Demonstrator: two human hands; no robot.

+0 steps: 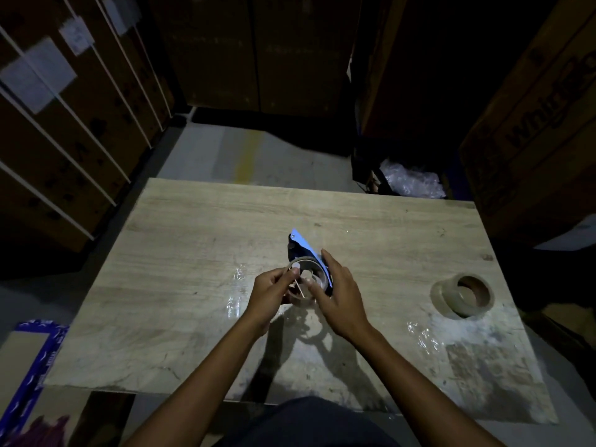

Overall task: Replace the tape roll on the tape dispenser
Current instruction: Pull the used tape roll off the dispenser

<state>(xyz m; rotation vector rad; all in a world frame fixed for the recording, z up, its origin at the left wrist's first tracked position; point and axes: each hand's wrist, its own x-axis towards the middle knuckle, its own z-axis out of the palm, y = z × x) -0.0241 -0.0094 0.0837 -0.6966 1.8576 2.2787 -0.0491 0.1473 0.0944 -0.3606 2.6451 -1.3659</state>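
Note:
A blue tape dispenser (pixel 302 245) is held just above the middle of the wooden table (pixel 193 240), its blue side plate pointing away from me. A thin, nearly used-up tape ring (pixel 314 269) sits at the dispenser's wheel. My left hand (pixel 271 293) pinches the near left rim of that ring with thumb and fingers. My right hand (pixel 342 293) wraps the dispenser's right side, fingers along the blue plate. A full brown tape roll (pixel 462 295) lies on its side at the table's right, apart from both hands.
Bits of clear tape film (pixel 419 333) stick to the tabletop near its front right and centre. Tall cardboard cartons (pixel 532 130) stand to the right and left of the table. Crumpled plastic wrap (pixel 412 180) lies on the floor behind it.

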